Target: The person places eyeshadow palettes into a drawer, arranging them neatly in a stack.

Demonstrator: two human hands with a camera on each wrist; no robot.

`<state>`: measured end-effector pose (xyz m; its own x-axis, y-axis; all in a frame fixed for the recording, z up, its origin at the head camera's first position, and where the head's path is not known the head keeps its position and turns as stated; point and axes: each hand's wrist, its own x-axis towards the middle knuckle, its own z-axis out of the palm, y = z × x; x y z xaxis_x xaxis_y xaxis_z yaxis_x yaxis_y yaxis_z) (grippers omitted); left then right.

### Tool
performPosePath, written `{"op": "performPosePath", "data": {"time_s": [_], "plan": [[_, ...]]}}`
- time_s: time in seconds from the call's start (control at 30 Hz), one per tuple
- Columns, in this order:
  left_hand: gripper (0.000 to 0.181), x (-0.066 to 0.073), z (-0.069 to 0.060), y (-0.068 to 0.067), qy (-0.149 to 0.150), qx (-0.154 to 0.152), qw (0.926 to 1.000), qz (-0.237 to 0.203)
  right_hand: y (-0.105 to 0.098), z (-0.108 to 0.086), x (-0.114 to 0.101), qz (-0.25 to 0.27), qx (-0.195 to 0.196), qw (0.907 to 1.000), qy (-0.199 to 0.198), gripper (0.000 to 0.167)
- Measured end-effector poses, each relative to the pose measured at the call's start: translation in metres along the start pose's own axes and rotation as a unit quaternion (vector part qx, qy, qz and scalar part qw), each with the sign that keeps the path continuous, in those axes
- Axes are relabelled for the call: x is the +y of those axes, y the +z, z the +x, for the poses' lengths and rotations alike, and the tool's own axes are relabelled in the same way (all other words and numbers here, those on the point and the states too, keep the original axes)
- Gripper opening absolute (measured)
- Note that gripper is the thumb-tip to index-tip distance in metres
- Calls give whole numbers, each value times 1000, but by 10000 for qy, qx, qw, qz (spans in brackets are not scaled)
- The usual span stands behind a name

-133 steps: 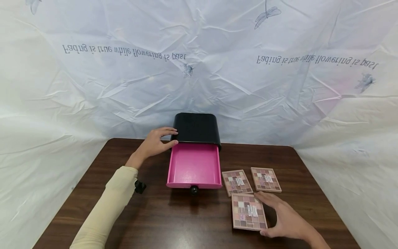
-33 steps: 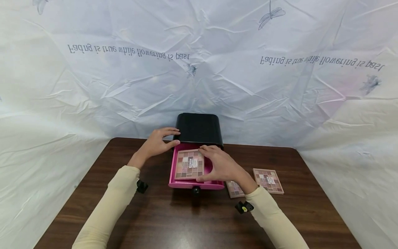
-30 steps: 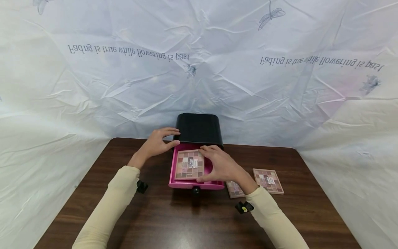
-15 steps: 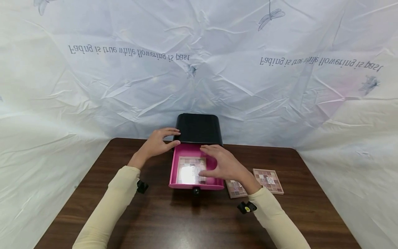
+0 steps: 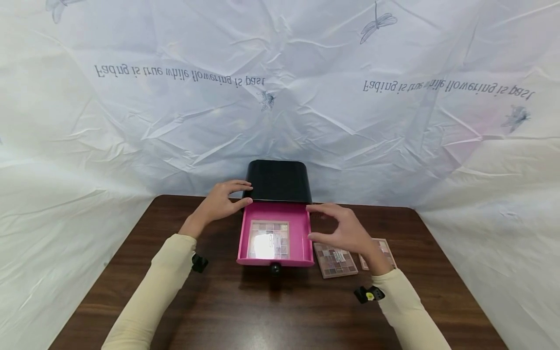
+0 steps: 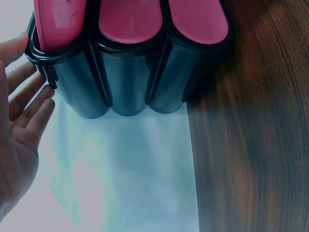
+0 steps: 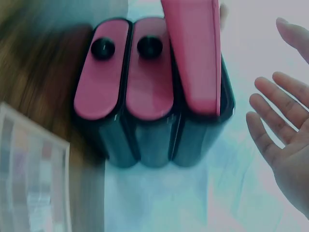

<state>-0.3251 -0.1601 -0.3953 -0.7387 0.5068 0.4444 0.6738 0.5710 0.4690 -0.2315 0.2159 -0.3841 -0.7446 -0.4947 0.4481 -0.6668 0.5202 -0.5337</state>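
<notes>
A black drawer unit [image 5: 278,181] with pink fronts stands at the back of the table, its top pink drawer [image 5: 302,243] pulled out. Inside that drawer an eyeshadow palette [image 5: 275,233] lies flat toward the left, with glare on its lid. My left hand [image 5: 222,200] touches the unit's left side, fingers extended; in the left wrist view the fingertips rest at its edge. My right hand [image 5: 345,228] hovers by the drawer's right edge, holding nothing, fingers and thumb spread. Beneath it a second palette [image 5: 334,262] lies on the table. A third palette [image 5: 387,248] is partly hidden behind the right wrist.
Below the pulled-out drawer are two shut pink drawers with black knobs [image 7: 149,47], seen in the right wrist view. The dark wooden table [image 5: 245,311] reaches back to a white printed sheet [image 5: 280,121] hanging behind and at both sides.
My right hand carried a palette from the table into the drawer, let go of it and moved right, out over the drawer's edge. The left hand stays at the unit.
</notes>
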Motion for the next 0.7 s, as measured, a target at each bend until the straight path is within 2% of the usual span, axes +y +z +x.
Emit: {"op": "performPosePath", "data": {"time_s": [0.13,0.3,0.5,0.7], "plan": [[46,0,0,0,23,6,10000,-1,-13,-17,16,25,155,9999,54,66],[46,-1,0,0,11,4,10000,10,-30,-39,35,-253,348,9988,248,66],[45,1,-1,0,-7,-11,10000,-18,-46,-66,56,-672,397,9936,812,65],[45,1,0,0,-47,-23,10000,-27,-58,-88,80,-784,274,9872,1363,68]]}}
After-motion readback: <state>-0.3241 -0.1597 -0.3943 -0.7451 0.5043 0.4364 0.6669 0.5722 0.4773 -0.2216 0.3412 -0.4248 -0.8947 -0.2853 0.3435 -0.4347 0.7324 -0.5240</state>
